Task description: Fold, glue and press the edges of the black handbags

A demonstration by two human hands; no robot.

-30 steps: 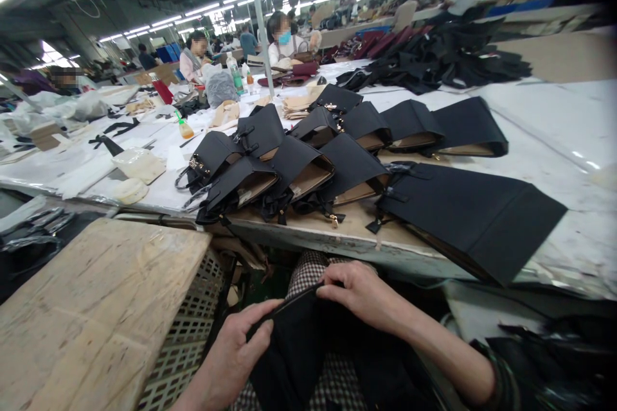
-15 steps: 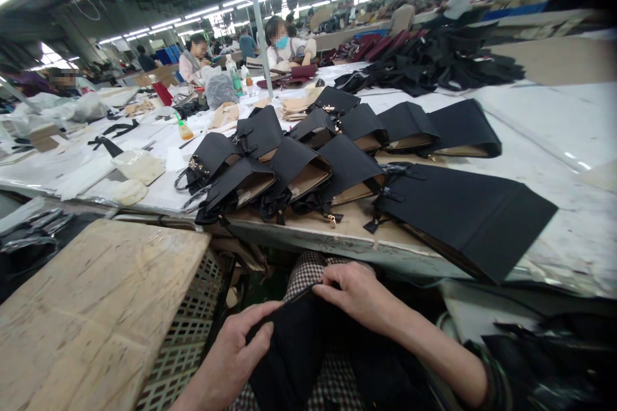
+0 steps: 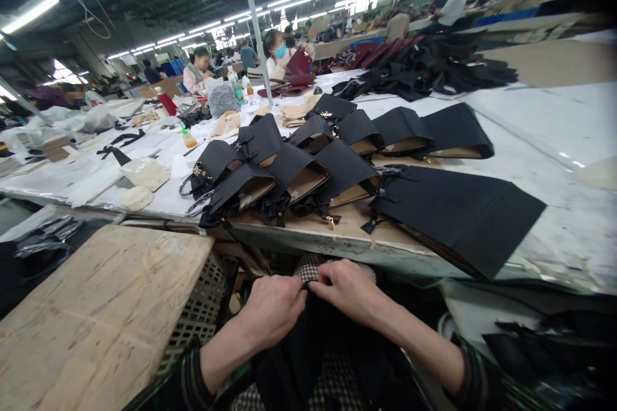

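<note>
Over my lap, my left hand (image 3: 277, 309) and my right hand (image 3: 344, 290) are close together, each closed on the upper edge of a piece of black fabric (image 3: 289, 366). Thumbs and fingertips pinch the edge between them. The rest of the fabric hangs down across the checked cloth (image 3: 335, 376) on my legs, and its full shape cannot be seen. In front of my hands, along the table edge, lies a large black handbag (image 3: 457, 215) on its side. Several smaller-looking black bags (image 3: 347, 170) lie in rows beside it, brown inside their open folds.
A worn board (image 3: 106, 295) rests on a plastic crate (image 3: 195, 308) at my left. More black pieces (image 3: 544, 347) lie low on the right. A black pile (image 3: 434, 67) sits farther back on the white table (image 3: 520, 128). A glue bottle (image 3: 187, 136) stands left; co-workers sit across.
My left hand has moved right and up along the fabric edge until near my right hand, its fingers closing. Across the table, a co-worker has raised a maroon piece.
</note>
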